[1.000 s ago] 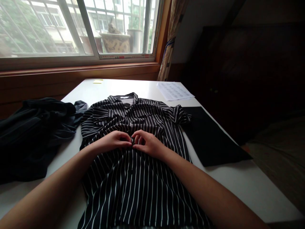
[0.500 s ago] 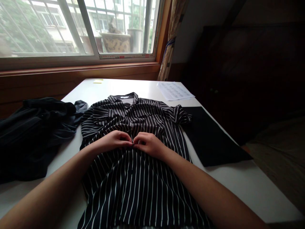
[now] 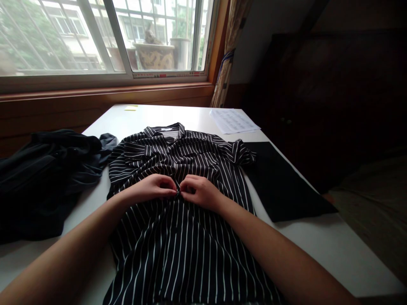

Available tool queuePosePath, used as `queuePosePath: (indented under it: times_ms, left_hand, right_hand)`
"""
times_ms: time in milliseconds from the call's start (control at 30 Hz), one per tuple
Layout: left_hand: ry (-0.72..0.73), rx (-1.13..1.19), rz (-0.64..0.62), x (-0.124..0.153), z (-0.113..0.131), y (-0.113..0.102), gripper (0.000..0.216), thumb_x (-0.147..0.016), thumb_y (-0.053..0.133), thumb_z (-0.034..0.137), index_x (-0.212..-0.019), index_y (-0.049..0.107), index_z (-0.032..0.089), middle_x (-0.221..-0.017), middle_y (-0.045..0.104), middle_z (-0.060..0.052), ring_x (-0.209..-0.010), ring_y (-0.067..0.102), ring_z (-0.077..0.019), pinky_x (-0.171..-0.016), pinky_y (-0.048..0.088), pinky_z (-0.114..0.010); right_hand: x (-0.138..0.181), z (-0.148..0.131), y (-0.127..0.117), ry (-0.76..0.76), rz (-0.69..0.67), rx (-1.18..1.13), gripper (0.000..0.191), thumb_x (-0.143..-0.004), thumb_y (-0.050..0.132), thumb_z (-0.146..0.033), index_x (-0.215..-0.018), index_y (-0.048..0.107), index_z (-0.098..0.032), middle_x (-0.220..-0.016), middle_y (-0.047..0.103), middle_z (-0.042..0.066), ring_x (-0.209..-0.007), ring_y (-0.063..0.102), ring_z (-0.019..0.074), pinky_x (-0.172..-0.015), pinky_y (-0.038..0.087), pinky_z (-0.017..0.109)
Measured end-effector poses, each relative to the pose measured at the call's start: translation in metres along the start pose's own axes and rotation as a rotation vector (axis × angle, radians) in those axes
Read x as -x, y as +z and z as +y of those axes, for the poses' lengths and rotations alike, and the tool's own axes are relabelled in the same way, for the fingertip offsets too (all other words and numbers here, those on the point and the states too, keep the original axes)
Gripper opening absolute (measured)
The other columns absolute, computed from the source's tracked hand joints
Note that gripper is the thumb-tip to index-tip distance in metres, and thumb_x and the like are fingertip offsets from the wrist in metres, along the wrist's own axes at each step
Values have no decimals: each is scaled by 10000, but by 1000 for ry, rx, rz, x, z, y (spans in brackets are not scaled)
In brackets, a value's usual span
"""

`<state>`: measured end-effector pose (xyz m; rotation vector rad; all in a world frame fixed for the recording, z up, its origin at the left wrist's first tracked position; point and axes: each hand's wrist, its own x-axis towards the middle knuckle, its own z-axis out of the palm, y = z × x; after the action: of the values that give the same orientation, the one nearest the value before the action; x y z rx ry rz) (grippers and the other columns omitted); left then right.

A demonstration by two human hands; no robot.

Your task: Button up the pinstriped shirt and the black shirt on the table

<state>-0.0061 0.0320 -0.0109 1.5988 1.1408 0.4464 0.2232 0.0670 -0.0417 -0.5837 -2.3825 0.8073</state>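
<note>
A black shirt with white stripes [image 3: 190, 250] lies front side up on the white table, its collar towards the window. Both my hands pinch its front placket near the middle. My left hand [image 3: 157, 186] is closed, thumb and forefinger gripping the cloth edge from the left. Just to the right, my right hand [image 3: 199, 190] is closed in a pinch on the same strip, a small gap between the fingertips. A small dark spot, perhaps a button, shows between them, too small to make out. The cloth around the hands is gathered in folds.
Dark crumpled clothing [image 3: 47, 182] lies at the table's left. On the right are a flat black sheet [image 3: 282, 186] and printed papers [image 3: 233, 121]. A yellow-edged note [image 3: 131, 108] lies at the far edge of the white table [image 3: 318, 245], below the window [image 3: 159, 38].
My right fingertips have drawn slightly to the right, so a small gap now shows between the two pinches. The left hand and the rest of the shirt stay nearly in place.
</note>
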Motion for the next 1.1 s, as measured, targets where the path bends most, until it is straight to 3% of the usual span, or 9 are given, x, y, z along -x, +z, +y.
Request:
queuePosePath:
  times_ms: [300, 633, 1100]
  left_hand:
    - [30, -55, 9, 1, 0, 1, 277, -809, 687, 415, -918, 706, 161, -748, 644, 7, -642, 548, -122, -570, 421, -212]
    - [67, -51, 15, -1, -3, 2, 222, -777, 707, 320, -935, 693, 165, -848, 684, -11, -785, 606, -162, -700, 469, -251]
    - [33, 101, 20, -1, -6, -2, 198, -761, 728, 301, -844, 617, 160, -748, 601, 28, -645, 532, -102, -570, 433, -207]
  right_hand:
    - [1, 3, 1, -36, 11, 0, 70, -822, 653, -145, -868, 626, -190, -831, 589, -6, -713, 561, 114, -667, 461, 228]
    - [1, 3, 1, -46, 13, 18, 63, -828, 652, -153, -869, 623, -191, -828, 590, -6, -714, 564, 115, -667, 463, 228]
    - [0, 2, -3, -50, 40, 18, 68, -818, 630, -134, -847, 609, -192, -819, 579, -6, -689, 547, 110, -660, 465, 228]
